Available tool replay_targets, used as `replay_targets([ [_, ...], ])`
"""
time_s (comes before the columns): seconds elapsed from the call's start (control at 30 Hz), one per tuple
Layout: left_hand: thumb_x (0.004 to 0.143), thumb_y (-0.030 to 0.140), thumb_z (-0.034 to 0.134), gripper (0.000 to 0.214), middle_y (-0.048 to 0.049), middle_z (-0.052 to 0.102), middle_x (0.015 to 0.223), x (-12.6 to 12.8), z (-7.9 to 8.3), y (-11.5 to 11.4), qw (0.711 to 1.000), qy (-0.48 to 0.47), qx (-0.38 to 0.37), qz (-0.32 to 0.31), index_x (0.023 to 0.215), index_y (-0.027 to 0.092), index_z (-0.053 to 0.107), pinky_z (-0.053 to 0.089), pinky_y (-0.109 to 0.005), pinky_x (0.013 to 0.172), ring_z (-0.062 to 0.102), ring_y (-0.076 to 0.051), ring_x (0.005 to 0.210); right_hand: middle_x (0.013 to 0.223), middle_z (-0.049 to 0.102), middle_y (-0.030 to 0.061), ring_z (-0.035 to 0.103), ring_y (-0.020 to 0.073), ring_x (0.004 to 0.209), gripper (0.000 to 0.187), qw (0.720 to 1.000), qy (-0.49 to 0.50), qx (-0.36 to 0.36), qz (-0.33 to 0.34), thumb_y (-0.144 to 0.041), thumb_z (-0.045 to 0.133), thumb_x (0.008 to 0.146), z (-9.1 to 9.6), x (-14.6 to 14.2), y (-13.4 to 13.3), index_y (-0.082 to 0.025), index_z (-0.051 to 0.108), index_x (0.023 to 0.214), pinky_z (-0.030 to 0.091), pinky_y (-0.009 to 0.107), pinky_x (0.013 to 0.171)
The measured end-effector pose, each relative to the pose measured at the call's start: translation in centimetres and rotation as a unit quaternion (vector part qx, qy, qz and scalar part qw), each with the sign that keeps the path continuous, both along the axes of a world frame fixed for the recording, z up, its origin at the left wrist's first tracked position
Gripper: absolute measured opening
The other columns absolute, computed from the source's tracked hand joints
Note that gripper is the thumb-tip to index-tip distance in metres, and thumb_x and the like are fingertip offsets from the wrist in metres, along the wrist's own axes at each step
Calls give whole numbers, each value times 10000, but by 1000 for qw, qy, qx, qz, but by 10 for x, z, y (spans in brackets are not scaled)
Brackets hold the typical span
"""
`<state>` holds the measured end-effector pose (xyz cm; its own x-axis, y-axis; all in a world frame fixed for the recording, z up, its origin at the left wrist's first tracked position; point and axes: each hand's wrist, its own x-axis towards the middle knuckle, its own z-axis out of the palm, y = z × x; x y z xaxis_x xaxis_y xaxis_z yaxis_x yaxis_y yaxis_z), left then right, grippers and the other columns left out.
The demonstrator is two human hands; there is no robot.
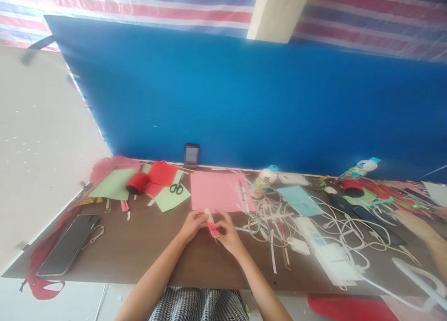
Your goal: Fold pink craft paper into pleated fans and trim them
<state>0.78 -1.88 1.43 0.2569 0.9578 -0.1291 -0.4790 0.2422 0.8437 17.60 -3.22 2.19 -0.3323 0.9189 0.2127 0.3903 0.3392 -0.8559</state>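
Note:
Just in front of a pink paper sheet (pixel 217 190), both hands hold a narrow pink-and-pale strip (pixel 211 225); its exact kind is too small to make out. My left hand (pixel 193 225) pinches it from the left side, near its upper, pale part. From the right, my right hand (pixel 228 232) has its fingers closed on the lower, deeper pink part. A thin thread-like end seems to hang from the strip's bottom. Left of the pink sheet, dark-handled scissors (pixel 176 188) lie on pale green paper (pixel 169 200).
Tangled white cables and strips (pixel 268 221), a power strip (pixel 323 253) and a bottle (pixel 266 179) crowd the right side. A large phone (pixel 68 246) and red ribbon (pixel 37 265) lie left. A red roll (pixel 137 183) sits farther back. A co-worker's hand (pixel 412 223) reaches in at right.

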Motion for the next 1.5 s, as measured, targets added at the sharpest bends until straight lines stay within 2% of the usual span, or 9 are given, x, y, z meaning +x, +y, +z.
replay_targets([
  [0.23,615,312,717,422,-87,684,794,0,-1,0,999,26,13,38,971,123,590,504,-361,743,637,-195,741,1178,514,84,466,211,1121,296,994,78,-65,-31,-424,590,740,-2,-6,4,-186,514,582,349,369,951],
  [0.37,629,334,696,388,-100,677,872,-1,2,-1,997,65,24,44,948,130,615,508,-349,743,626,-217,826,1121,552,85,505,210,1069,311,994,79,-73,-12,-395,589,747,0,-7,6,-184,463,557,378,368,916],
  [0.5,653,348,658,323,-107,648,948,-4,5,-3,998,40,38,30,887,125,636,497,-380,780,611,-246,884,1039,592,67,537,196,1010,325,994,79,-80,11,-387,564,765,7,-7,5,-191,418,552,421,348,852],
  [0.67,633,265,701,364,-98,608,1010,-8,9,-7,988,71,133,-20,959,145,588,460,-370,850,591,-234,937,964,606,46,566,171,886,326,998,19,-64,14,-405,545,771,15,-2,5,-193,410,563,448,315,765],
  [0.83,556,253,759,566,-94,593,1063,-10,4,-8,966,180,185,-6,1074,176,544,450,-363,878,573,-227,971,732,592,5,536,135,658,314,996,-79,-26,-15,-450,550,749,19,6,6,-188,480,589,433,273,620],
  [0.93,555,267,757,599,-97,595,1082,-13,4,-10,947,238,214,-12,1108,187,543,443,-364,884,564,-234,988,644,555,-10,490,121,574,307,992,-125,-6,-25,-455,562,736,21,9,5,-188,512,593,401,258,554],
  [1.07,537,278,764,570,-93,611,1053,-13,11,-13,933,270,238,-1,1068,194,574,446,-351,857,572,-235,956,683,566,3,508,135,614,234,990,-142,9,-19,-401,565,743,24,14,3,-192,550,640,414,268,576],
  [1.27,601,318,716,299,-74,669,898,-11,16,-14,930,285,229,21,870,194,676,423,-342,843,593,-227,860,728,584,9,530,142,651,170,993,-115,25,-11,-337,557,760,30,24,1,-198,537,664,448,291,625],
  [1.5,681,324,656,229,-77,681,890,-13,14,-13,918,300,259,19,877,211,696,433,-325,802,605,-217,822,827,597,23,573,148,749,124,1000,-28,-1,-2,-320,527,793,34,23,-1,-202,558,812,490,302,706],
])
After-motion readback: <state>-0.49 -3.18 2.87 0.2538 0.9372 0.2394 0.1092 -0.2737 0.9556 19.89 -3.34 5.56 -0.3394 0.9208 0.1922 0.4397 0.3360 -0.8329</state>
